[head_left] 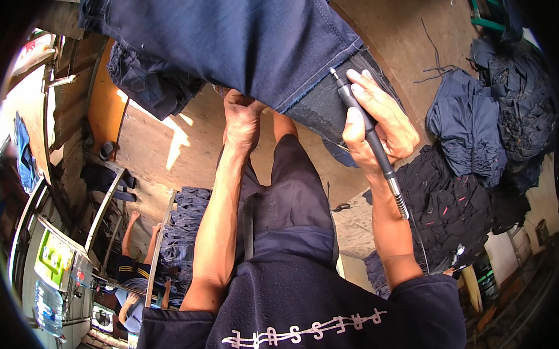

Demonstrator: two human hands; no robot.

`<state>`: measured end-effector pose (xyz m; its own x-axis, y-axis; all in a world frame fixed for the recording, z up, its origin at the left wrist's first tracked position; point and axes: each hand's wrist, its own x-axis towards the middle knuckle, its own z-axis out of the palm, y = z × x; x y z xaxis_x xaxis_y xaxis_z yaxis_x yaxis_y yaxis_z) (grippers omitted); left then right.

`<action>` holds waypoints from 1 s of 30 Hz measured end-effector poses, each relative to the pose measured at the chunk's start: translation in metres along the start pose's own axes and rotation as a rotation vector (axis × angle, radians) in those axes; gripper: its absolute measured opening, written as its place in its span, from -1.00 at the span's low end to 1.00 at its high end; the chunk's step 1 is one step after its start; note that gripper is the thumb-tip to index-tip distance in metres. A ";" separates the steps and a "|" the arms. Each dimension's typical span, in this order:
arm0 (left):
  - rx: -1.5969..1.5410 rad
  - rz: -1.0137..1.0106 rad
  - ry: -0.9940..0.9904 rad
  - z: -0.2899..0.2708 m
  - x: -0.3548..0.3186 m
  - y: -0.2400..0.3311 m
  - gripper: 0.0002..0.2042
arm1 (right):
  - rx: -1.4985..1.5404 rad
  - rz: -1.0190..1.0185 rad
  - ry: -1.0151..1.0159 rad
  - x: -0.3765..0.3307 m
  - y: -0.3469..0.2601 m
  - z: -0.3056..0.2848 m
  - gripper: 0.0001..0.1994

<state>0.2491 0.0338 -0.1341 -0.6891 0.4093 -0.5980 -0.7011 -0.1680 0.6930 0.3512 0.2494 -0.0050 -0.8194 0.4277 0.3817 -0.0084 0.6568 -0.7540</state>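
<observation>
A dark blue denim garment (225, 41) is spread across the top of the view, with a stitched edge and a blackish, worn-looking panel (317, 108) below it. My left hand (243, 117) is closed at the garment's lower edge, gripping the denim; its fingertips are partly hidden beneath the cloth. In my right hand (385, 118) is a slim black pen-shaped rotary tool (370, 131), held between thumb and fingers. Its metal tip lies at the stitched edge, though I cannot tell whether it touches. A spring sleeve and a thin cable trail from its rear end.
Bundled dark denim (156, 77) lies behind on the left. Piles of blue garments (465, 125) and black garments (446, 199) are on the right, near a green stool (486, 7). Stacked denim (186, 221) stands left of my legs. Another person (135, 265) is at the lower left.
</observation>
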 end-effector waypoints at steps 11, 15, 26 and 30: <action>0.191 -0.089 -0.064 -0.002 0.007 0.029 -0.61 | 0.095 0.073 0.016 -0.003 0.001 0.004 -0.73; 0.317 0.021 -0.088 -0.028 -0.007 0.117 -0.19 | 0.261 0.497 0.473 0.008 -0.028 -0.026 -0.58; 1.560 0.692 0.280 -0.005 0.153 0.314 0.12 | -0.095 0.431 0.312 0.061 -0.050 0.043 -0.59; 1.304 0.695 0.217 -0.019 0.176 0.327 -0.25 | -0.088 0.580 0.429 0.058 -0.044 0.050 -0.62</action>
<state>-0.1047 0.0339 -0.0206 -0.9031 0.4284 0.0288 0.3426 0.6785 0.6498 0.2751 0.2144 0.0232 -0.3814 0.9162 0.1233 0.4201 0.2906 -0.8597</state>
